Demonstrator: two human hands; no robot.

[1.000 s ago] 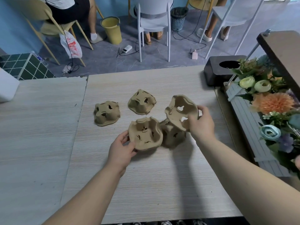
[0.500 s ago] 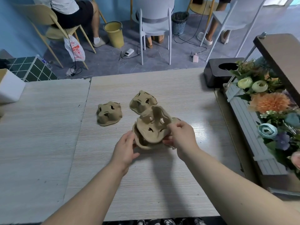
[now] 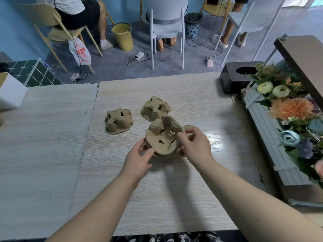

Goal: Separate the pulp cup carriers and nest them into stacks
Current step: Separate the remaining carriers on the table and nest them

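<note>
Both hands hold a brown pulp cup carrier point(image 3: 162, 137) just above the middle of the wooden table point(image 3: 157, 189). My left hand point(image 3: 139, 156) pinches its left rim. My right hand point(image 3: 195, 145) grips its right side, fingers curled over the edge. Under it I can see the rim of at least one more carrier point(image 3: 189, 127), mostly hidden. Two separate carriers lie upside down farther back: one on the left point(image 3: 118, 120) and one behind the held one point(image 3: 155, 108).
A flower arrangement point(image 3: 290, 109) on a slatted holder lines the table's right edge, with a black box point(image 3: 232, 79) at its far end. A white box point(image 3: 10, 91) stands at the far left. Chairs, a yellow bucket point(image 3: 122, 35) and seated people are beyond the table.
My right hand brought its carrier leftward and down onto the one at my left hand. Both hands now hold the joined carriers together.
</note>
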